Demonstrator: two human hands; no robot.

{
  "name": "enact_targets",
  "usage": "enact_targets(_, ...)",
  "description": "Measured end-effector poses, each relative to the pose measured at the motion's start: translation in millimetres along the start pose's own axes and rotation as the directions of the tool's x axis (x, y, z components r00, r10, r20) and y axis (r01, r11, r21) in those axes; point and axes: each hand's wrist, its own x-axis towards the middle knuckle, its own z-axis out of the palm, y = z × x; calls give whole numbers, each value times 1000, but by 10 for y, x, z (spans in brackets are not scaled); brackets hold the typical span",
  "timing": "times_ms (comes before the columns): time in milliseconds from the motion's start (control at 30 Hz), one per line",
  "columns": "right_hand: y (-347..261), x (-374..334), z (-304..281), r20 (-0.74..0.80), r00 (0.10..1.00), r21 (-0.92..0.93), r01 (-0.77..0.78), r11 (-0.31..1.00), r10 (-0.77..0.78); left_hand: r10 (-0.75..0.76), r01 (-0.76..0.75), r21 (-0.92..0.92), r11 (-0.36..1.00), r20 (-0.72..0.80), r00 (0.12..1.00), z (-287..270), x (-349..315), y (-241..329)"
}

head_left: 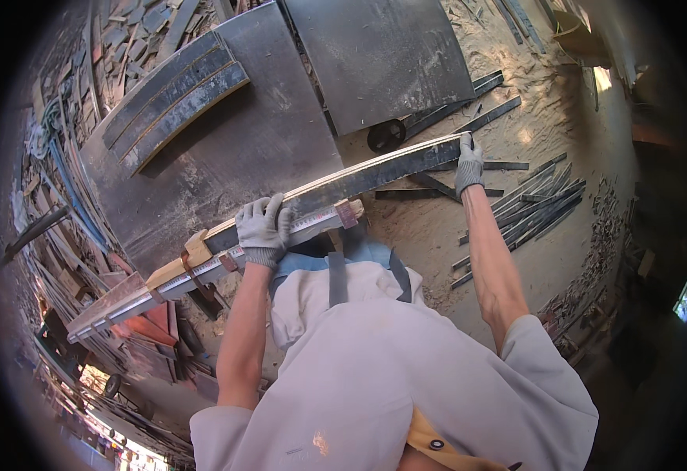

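A long dark board (394, 166) with a pale wood edge slants across the near side of the metal table (280, 141). Its right end sticks out past the table over the ground. My right hand (470, 166), in a grey glove, is closed round that end. Near the other end, my left hand (262, 229), gloved too, has its fingers bent over the board. A wooden block (196, 248) sits close to the board's left end. Along the near side runs a metal rail (312, 225) with scale marks, and a small wooden piece (349, 212) is at its right end.
Curved dark boards (190, 102) lie on the table's far left. Another metal sheet surface (382, 63) stands beyond, with a black wheel (386, 136) below. Dark strips (528, 208) lie on the sandy ground at right. Wood scraps (135, 47) are heaped at the far left.
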Motion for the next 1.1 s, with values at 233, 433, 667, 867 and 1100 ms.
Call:
enact_targets(233,-1221,217,351,260,862,-631,493,599,-435,6,-3,36,999,-99,995,-247,1033,-286)
enact_targets(433,-2342,-47,1272,937,177,-298,856,-422,-302,43,-36,53,998,-124,991,-397,1866,-744)
enact_targets(667,-3040,197,2200,982,181,-188,901,-391,-55,66,-53,73,996,-188,980,-567,2584,-1138)
enact_targets(867,-3421,237,2580,972,236,-225,888,-400,-22,48,-35,75,997,-183,982,-703,3033,-1304)
enact_targets(1100,-3839,438,3063,962,257,-270,875,-403,-87,42,-24,110,994,-163,986,-782,3664,-1613)
